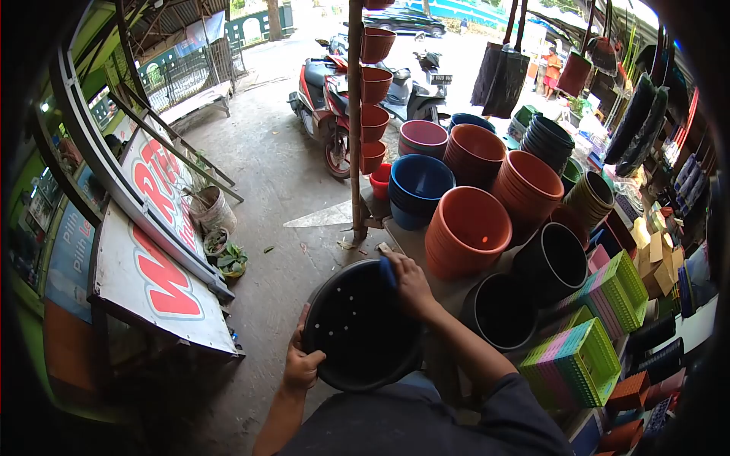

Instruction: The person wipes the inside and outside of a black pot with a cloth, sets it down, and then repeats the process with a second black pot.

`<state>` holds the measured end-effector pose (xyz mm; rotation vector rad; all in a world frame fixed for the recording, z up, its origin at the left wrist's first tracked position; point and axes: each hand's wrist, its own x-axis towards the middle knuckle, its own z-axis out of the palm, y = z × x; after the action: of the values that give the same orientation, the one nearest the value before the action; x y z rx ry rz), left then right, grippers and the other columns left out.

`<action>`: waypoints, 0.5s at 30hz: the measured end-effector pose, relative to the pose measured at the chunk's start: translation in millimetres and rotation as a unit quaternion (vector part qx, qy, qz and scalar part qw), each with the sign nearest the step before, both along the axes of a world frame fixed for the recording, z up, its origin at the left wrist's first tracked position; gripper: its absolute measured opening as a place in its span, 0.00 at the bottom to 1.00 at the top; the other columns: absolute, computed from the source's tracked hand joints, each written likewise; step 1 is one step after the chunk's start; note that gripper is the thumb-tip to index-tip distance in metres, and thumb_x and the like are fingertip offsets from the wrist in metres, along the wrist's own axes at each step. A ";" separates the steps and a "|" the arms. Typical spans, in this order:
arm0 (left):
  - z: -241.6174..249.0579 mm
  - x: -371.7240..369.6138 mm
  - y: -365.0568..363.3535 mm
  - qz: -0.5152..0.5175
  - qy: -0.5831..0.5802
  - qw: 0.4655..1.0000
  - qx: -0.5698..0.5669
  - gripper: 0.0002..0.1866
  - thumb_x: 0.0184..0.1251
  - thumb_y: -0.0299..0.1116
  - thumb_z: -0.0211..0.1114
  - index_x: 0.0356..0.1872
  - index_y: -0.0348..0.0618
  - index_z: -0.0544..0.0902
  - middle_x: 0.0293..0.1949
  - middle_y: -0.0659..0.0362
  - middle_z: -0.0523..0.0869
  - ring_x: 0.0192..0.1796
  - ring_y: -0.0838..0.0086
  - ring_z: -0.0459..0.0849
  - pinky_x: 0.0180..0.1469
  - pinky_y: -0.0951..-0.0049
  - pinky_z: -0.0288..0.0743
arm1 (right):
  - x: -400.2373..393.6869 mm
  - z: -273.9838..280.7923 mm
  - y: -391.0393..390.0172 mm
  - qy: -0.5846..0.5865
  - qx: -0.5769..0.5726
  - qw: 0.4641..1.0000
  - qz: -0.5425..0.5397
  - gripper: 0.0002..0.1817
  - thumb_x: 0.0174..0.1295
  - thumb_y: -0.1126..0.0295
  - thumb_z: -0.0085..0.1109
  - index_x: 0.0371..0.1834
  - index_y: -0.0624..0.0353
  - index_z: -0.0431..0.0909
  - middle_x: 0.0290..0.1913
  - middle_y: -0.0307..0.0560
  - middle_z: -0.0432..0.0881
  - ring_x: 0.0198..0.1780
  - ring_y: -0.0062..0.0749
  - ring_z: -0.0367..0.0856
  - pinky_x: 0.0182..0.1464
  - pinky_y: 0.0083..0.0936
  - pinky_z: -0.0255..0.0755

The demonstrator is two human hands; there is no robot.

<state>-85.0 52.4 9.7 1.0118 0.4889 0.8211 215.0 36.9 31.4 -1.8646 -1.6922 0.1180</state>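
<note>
Head view: a round black plastic pot [361, 327] with small holes in its base is tilted toward the camera. The left hand [302, 363] closes its grip on the near rim; the right hand [411, 285] pinches a blue cloth [388, 271] against the far rim. Stacked terracotta pots [468, 232] sit on the counter [414, 243] beyond the right grip.

L hand [302, 365], R hand [411, 285]: prob. gripping

daylight, street overexposed | stall shaded | fisheye edges, dark vignette
</note>
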 end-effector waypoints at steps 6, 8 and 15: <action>5.1 -5.1 9.3 0.086 -0.010 0.995 -0.055 0.43 0.37 0.10 0.47 0.67 0.35 0.67 0.64 0.53 0.75 0.66 0.70 0.75 0.69 0.69 0.67 | 11.3 -91.4 -42.9 0.279 -0.006 0.959 -0.044 0.39 0.54 0.70 0.64 0.70 0.56 0.56 0.61 0.59 0.70 0.65 0.53 0.69 0.66 0.40 0.64; -4.5 -2.2 17.2 0.108 -0.003 0.994 -0.020 0.39 0.42 0.10 0.51 0.65 0.35 0.68 0.59 0.53 0.78 0.62 0.70 0.78 0.67 0.70 0.69 | 7.5 -93.5 -54.5 0.317 -0.035 0.945 -0.068 0.39 0.54 0.71 0.65 0.69 0.56 0.56 0.60 0.59 0.70 0.65 0.51 0.70 0.66 0.39 0.64; -1.8 -6.3 43.4 0.094 0.128 0.986 0.052 0.18 0.56 0.20 0.67 0.48 0.37 0.75 0.44 0.57 0.82 0.46 0.75 0.82 0.54 0.74 0.76 | 29.9 -47.9 -55.4 0.282 -0.077 0.956 -0.033 0.35 0.54 0.73 0.65 0.65 0.55 0.59 0.58 0.56 0.72 0.63 0.48 0.71 0.66 0.36 0.63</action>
<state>-91.4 95.8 7.9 1.1884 0.7765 0.8956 244.9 -18.5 -16.5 -1.7674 -1.2485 0.7035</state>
